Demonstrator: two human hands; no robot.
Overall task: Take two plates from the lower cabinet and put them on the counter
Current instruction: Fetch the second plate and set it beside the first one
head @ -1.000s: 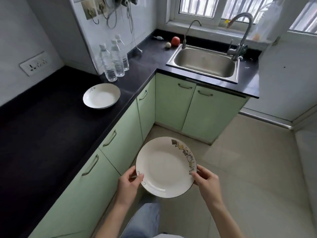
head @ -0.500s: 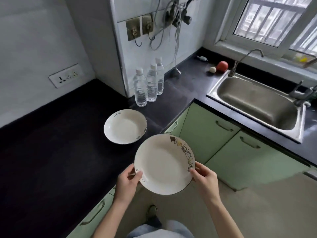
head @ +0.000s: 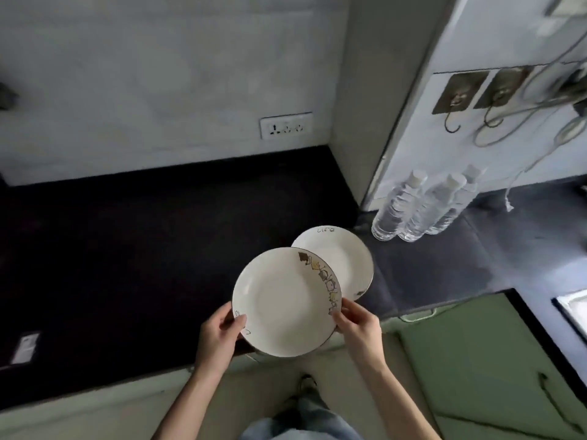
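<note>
Both bare forearms are reaching forward and up from the bottom of the view, converging slightly. The left hand (head: 222, 331) is closing its grip on the near-left rim of the plate (head: 286, 301), thumb lying on top and fingers curling beneath. The right hand (head: 359, 325) is pinching the right rim, thumb on top, wrist angling inward.

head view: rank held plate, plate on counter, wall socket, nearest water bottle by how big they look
1. held plate, though it is nearest the camera
2. plate on counter, partly hidden
3. nearest water bottle
4. wall socket
</note>
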